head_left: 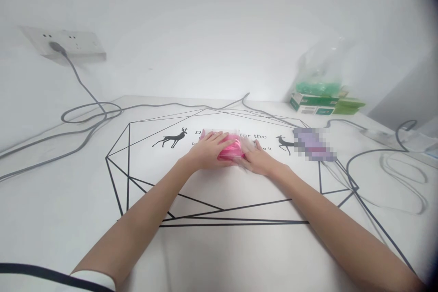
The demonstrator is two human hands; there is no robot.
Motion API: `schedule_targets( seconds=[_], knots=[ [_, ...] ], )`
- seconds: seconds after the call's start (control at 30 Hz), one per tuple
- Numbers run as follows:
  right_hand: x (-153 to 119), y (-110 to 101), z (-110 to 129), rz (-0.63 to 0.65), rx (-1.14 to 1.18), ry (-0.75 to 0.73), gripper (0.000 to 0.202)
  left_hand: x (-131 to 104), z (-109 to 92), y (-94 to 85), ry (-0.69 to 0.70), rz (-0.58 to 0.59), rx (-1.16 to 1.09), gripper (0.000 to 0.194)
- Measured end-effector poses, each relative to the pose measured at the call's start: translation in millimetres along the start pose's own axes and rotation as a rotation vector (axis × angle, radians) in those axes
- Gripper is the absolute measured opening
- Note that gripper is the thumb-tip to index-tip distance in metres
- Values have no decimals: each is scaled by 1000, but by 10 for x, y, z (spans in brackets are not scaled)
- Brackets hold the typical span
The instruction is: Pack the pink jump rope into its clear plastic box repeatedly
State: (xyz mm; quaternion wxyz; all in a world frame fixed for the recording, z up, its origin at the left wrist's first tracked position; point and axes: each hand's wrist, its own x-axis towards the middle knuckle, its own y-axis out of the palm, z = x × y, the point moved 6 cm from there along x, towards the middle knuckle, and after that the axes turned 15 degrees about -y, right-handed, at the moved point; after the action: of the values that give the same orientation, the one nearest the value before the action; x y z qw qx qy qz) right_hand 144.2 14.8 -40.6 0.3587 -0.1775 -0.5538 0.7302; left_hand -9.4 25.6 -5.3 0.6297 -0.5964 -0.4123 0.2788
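A small bright pink package [230, 148], shiny and apparently wrapped in clear plastic, lies on the white table mat in front of me. My left hand [208, 150] rests over its left part, fingers curved across the top and the thumb along the near side. At its right end, my right hand [257, 157] grips the clear wrapping [245, 143], thumb up and fingers toward the package. What is inside the package cannot be made out, as my left hand covers much of it.
The mat [205, 187] carries black lines, lettering and deer figures. A blurred purple object [313, 144] lies right. Behind it are green-and-white boxes [313, 102] under a clear bag [320, 73]. Grey cables [164, 105] run across the table from a wall socket [75, 43].
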Motion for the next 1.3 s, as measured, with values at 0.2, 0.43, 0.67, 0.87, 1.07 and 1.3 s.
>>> schedule_targets(
  seconds=[0.2,0.43,0.67,0.87,1.07,1.3],
  knots=[
    [-99,-115,-31,20,1,-120,69,-24,7,-145,8,95,-86,73],
    [-79,-57,-115,72,55,-138,60,-35,69,-117,17,94,-86,72],
    [-58,-48,-34,80,5,-119,57,-23,80,-48,56,50,-35,74],
    [16,65,-23,107,-22,-113,61,-8,98,-10,68,44,-1,77],
    [60,59,30,74,-54,-135,63,-1,95,-16,77,17,-5,74],
    [-51,-67,-73,35,-145,-153,61,-9,87,-32,74,45,-26,72]
  ],
)
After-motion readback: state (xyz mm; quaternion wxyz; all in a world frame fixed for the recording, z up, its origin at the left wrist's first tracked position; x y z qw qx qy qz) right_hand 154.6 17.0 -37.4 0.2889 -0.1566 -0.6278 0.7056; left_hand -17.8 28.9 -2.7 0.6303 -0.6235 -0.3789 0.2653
